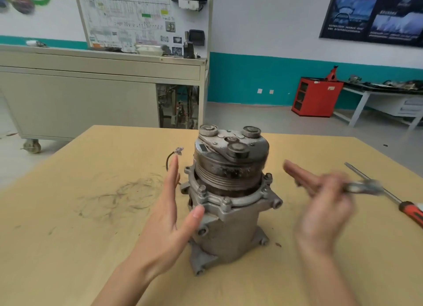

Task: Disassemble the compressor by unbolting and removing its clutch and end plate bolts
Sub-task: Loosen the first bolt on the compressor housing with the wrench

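Note:
A grey metal compressor [231, 228] stands upright on the wooden table [91, 248], its dark clutch and pulley [231, 161] on top. Bolts ring the end plate flange [229, 201]. My left hand [167, 218] is flat and open just left of the housing, with the thumb tip touching the flange. My right hand [320, 202], blurred by motion, is off to the right of the compressor and holds a metal wrench [364, 186], with two fingers stretched toward the pulley.
A red-handled screwdriver [389, 196] lies on the table at the right edge. A short wire [172, 156] sticks out behind my left hand. Dark scuff marks [128, 196] cover the table's left part. A beige cabinet [91, 95] stands behind.

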Available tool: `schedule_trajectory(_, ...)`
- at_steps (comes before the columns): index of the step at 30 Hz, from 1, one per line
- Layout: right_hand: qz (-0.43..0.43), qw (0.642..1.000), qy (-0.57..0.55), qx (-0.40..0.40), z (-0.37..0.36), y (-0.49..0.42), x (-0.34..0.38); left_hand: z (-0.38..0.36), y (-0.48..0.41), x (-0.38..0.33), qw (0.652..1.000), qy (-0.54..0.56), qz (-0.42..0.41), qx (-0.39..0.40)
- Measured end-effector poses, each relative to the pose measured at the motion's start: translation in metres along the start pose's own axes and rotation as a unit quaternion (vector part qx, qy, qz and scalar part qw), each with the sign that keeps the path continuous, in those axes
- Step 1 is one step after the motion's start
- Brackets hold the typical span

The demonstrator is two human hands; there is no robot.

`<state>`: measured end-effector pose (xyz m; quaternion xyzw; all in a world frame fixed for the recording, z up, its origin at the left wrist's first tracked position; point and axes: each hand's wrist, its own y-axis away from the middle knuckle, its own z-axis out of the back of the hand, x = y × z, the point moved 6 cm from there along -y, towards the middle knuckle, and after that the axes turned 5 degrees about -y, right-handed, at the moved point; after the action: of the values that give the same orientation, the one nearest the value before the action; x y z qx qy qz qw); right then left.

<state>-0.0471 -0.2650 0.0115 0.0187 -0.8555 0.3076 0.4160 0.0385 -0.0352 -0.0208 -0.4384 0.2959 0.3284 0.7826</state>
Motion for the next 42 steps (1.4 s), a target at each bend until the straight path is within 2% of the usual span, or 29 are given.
schedule_trajectory(2, 0.029, 0.998, -0.012, 0.057, 0.029, -0.026, 0.038, 0.000, 0.006, -0.006, 0.999, 0.007, 0.033, -0.010)
schedule_trajectory(4, -0.012, 0.982, 0.073, 0.175, 0.043, -0.046, 0.056, -0.009, 0.007, -0.013, 0.998, -0.001, 0.057, -0.004)
schedule_trajectory(5, -0.033, 0.973, 0.094, 0.209, 0.048, -0.052, 0.057, -0.014, 0.006, -0.015, 0.998, -0.002, 0.064, 0.000)
schedule_trajectory(9, -0.006, 0.989, 0.100, 0.112, 0.055, -0.053, 0.052, -0.020, 0.000, -0.013, 0.998, -0.007, 0.050, 0.026)
schedule_trajectory(12, -0.088, 0.991, 0.008, 0.095, 0.046, -0.037, 0.041, -0.014, -0.008, -0.005, 0.997, 0.002, 0.049, 0.053)
schedule_trajectory(16, -0.139, 0.978, -0.057, 0.144, 0.033, -0.023, 0.034, -0.009, -0.025, 0.002, 0.992, 0.031, 0.048, 0.116)
schedule_trajectory(19, -0.136, 0.968, -0.076, 0.195, 0.032, -0.019, 0.039, -0.005, -0.032, 0.004, 0.991, 0.038, 0.043, 0.124)
schedule_trajectory(23, -0.091, 0.958, -0.049, 0.267, 0.036, -0.011, 0.049, -0.004, -0.020, -0.003, 0.997, -0.012, 0.010, 0.080)
schedule_trajectory(27, -0.086, 0.953, -0.053, 0.286, 0.036, -0.018, 0.053, -0.008, -0.005, -0.019, 0.995, -0.086, 0.006, -0.047)
schedule_trajectory(29, 0.007, 0.948, 0.088, 0.305, 0.034, -0.037, 0.069, -0.012, -0.002, -0.031, 0.987, -0.128, -0.020, -0.098)
schedule_trajectory(31, 0.114, 0.905, 0.234, 0.335, 0.022, -0.049, 0.086, -0.016, 0.000, -0.047, 0.971, -0.181, -0.071, -0.139)
schedule_trajectory(33, 0.152, 0.852, 0.320, 0.387, 0.001, -0.037, 0.090, -0.018, 0.005, -0.067, 0.952, -0.199, -0.149, -0.178)
schedule_trajectory(34, 0.216, 0.798, 0.389, 0.407, -0.010, -0.027, 0.090, -0.019, 0.011, -0.077, 0.939, -0.193, -0.203, -0.199)
schedule_trajectory(36, 0.349, 0.655, 0.512, 0.433, -0.024, -0.001, 0.086, -0.021, 0.023, -0.097, 0.912, -0.177, -0.292, -0.226)
schedule_trajectory(37, 0.357, 0.613, 0.546, 0.446, -0.027, 0.005, 0.082, -0.023, 0.025, -0.104, 0.906, -0.170, -0.313, -0.227)
schedule_trajectory(39, 0.347, 0.582, 0.575, 0.458, -0.028, 0.008, 0.079, -0.027, 0.020, -0.115, 0.909, -0.170, -0.322, -0.204)
schedule_trajectory(42, 0.363, 0.581, 0.565, 0.460, -0.033, 0.015, 0.080, -0.033, 0.005, -0.122, 0.904, -0.227, -0.327, -0.154)
